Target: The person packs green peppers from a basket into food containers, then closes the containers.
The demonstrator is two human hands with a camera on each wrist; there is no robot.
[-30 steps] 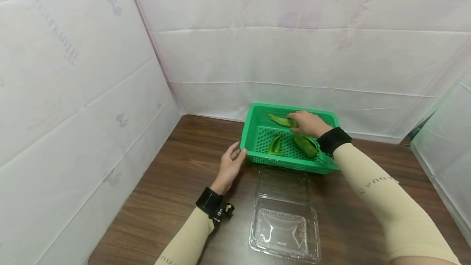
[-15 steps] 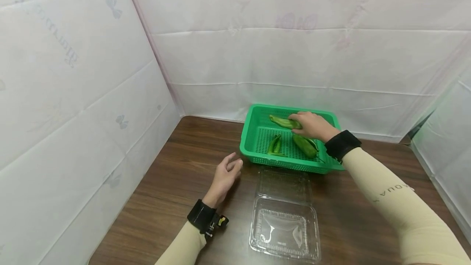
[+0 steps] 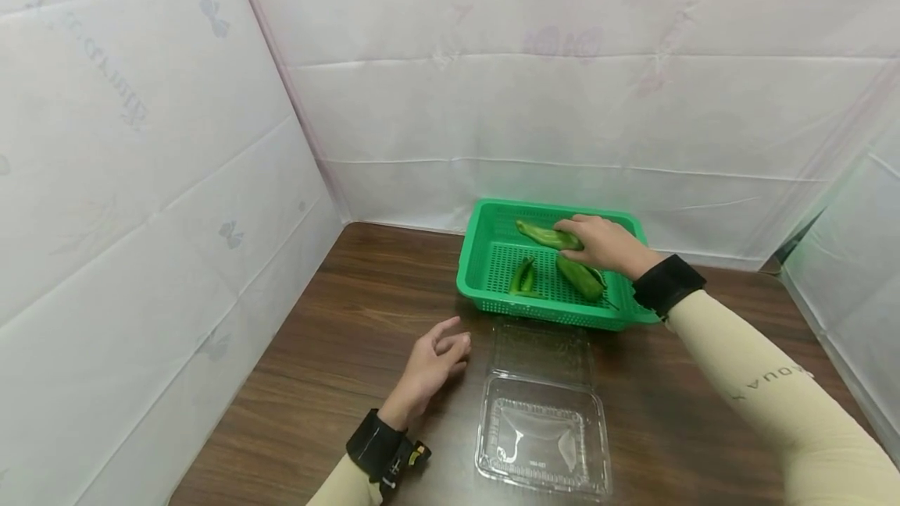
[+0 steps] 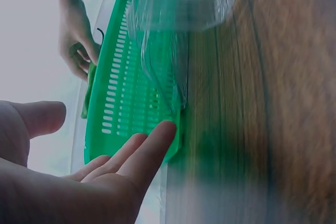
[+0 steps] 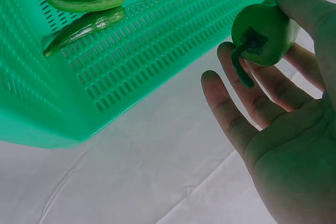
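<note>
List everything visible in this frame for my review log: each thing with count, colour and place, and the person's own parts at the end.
basket: one, green, slotted plastic, at the far side of the table.
peppers: four, green, all in the basket; one long pepper at the back, held by the right hand; one thick pepper near the right side; two slim peppers lying together in the middle.
clear box: one, see-through plastic, lid open, on the table in front of the basket.
table: one, dark brown wood.
white sheets: walls around the table.
left hand: fingers relaxed, holds nothing, beside the clear box.
right hand: inside the basket, grips the long pepper.
</note>
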